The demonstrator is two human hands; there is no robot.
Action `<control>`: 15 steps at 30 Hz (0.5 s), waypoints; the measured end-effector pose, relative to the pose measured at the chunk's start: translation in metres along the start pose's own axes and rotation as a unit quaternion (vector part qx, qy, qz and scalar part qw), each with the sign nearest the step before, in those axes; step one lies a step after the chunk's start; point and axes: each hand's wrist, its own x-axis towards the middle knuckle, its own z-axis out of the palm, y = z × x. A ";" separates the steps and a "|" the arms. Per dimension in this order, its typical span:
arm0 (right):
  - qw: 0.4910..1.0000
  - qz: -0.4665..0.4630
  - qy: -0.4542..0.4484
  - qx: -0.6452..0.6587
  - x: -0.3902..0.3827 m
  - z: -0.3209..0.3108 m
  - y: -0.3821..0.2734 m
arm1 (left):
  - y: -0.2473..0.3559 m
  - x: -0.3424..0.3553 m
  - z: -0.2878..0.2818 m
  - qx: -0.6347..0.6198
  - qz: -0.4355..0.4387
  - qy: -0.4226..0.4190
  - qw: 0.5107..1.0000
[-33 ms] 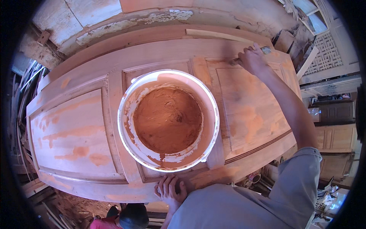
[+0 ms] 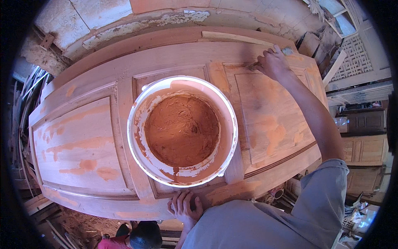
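Observation:
A wooden panelled door [image 2: 78, 145] lies flat, streaked with orange-brown filler. On its middle stands a white bucket [image 2: 232, 133] holding thick reddish-brown paste [image 2: 182, 124]. My right hand [image 2: 271, 62] grips a putty knife [image 2: 286, 51] at the top of the right panel; the blade end is blurred. My left hand [image 2: 184, 207] rests on the door's near edge, just below the bucket, fingers apart and slightly bent, with nothing visible in it.
Another board [image 2: 166, 40] and a loose strip [image 2: 232, 38] lie behind the door. A patterned lattice panel [image 2: 351, 58] and cabinet doors [image 2: 360, 149] are at right, stacked timber [image 2: 25, 108] at left. A person in red [image 2: 112, 242] is below the door.
My right hand has shifted very slightly to the left with the putty knife. My left hand stays on the door's edge.

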 end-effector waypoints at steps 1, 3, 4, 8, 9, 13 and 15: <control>1.000 -0.006 0.003 -0.005 0.004 0.001 0.002 | 0.000 0.000 0.001 -0.001 -0.001 0.001 1.000; 1.000 -0.022 0.012 -0.011 0.013 0.001 0.003 | 0.000 0.001 0.002 -0.001 -0.007 0.007 1.000; 0.999 -0.035 0.003 -0.014 0.018 -0.002 0.002 | 0.001 0.001 0.002 0.001 -0.011 0.010 1.000; 0.992 -0.093 0.019 -0.087 0.035 -0.010 -0.009 | 0.002 0.001 0.001 0.010 -0.017 0.004 1.000; 0.986 -0.108 0.038 -0.119 0.040 -0.010 -0.015 | 0.002 0.000 0.001 0.009 -0.018 0.001 1.000; 0.962 -0.147 0.032 -0.230 0.051 -0.018 -0.038 | -0.001 -0.004 0.003 0.012 -0.023 -0.007 1.000; 0.932 -0.164 0.081 -0.313 0.057 -0.013 -0.040 | -0.001 -0.005 0.003 0.014 -0.023 -0.005 1.000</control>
